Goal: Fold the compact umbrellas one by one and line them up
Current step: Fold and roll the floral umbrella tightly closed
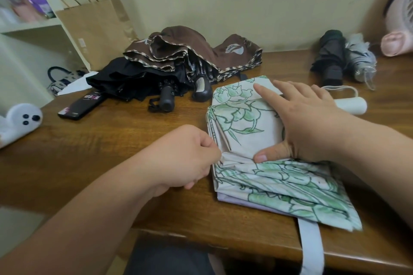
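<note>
The green-flowered umbrella point(243, 127) lies near right on the wooden table point(111, 140), its pleats half gathered. The left hand point(185, 158) pinches the fabric edge at its left side; the right hand point(306, 118) presses flat on top, fingers spread. Should that palm lift early, the pleats would likely spring loose, and the strap point(311, 245) hanging over the near edge could snag. Far left sprawl the black umbrella point(125, 80) and brown umbrella point(178, 48); far right lie the dark folded umbrella point(330, 55) and grey folded umbrella point(359, 57).
</note>
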A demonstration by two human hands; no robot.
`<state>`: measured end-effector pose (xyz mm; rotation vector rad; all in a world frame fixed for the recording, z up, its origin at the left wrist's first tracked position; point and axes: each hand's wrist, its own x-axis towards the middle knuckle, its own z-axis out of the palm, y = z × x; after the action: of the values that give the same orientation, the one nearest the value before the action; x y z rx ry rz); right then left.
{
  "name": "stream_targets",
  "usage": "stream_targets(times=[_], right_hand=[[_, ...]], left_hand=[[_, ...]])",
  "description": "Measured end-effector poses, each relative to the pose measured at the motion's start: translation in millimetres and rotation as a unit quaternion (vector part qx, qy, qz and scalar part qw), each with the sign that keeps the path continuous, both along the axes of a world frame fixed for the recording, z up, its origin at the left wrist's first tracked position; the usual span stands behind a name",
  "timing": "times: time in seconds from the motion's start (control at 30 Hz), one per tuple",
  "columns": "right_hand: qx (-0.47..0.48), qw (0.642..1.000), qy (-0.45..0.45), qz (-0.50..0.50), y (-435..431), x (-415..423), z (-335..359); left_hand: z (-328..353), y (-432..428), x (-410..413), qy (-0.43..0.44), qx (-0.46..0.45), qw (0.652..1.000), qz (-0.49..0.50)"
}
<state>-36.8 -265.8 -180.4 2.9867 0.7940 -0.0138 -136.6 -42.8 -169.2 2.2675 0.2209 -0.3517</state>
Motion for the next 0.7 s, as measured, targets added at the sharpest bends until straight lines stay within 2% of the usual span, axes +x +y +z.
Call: stream_targets(times=[0.1, 0.2, 0.27, 0.33, 0.4, 0.43, 0.5, 0.7], right_hand=[[-0.003, 1.000, 0.008, -0.003, 0.8, -1.8, 1.9], [-0.003, 1.000, 0.006, -0.003, 0.7, -2.5, 3.2], [-0.005, 1.000, 0.007, -0.002, 0.8, -2.8, 3.3], [-0.011, 1.000, 0.007, 0.003, 1.1, -2.8, 2.7], [-0.014, 1.000, 0.003, 0.009, 1.0, -2.8, 2.7], [-0.016, 1.000, 0.002, 0.010, 0.6, -2.9, 3.2], [-0.020, 1.000, 0.009, 0.013, -0.3, -3.5, 5.0], [0.004, 0.999, 0.021, 0.044, -14.2, 2.3, 12.2]], left_hand=[[3.5, -0.1, -2.3, 0.005, 0.004, 1.000, -0.003], [13.5, -2.5, -4.0, -0.005, 0.063, 0.998, -0.011], [23.7, -6.3, -2.1, -0.079, 0.115, 0.990, -0.007], [27.9, -11.1, 5.0, -0.229, 0.161, 0.960, -0.022], [27.6, -19.7, 17.6, -0.357, 0.229, 0.897, -0.124], [23.4, -23.7, 25.7, -0.371, 0.252, 0.873, -0.192], [11.4, -25.3, 39.0, -0.317, 0.291, 0.855, -0.289], [-1.3, -6.9, 32.1, -0.213, 0.313, 0.849, -0.370]])
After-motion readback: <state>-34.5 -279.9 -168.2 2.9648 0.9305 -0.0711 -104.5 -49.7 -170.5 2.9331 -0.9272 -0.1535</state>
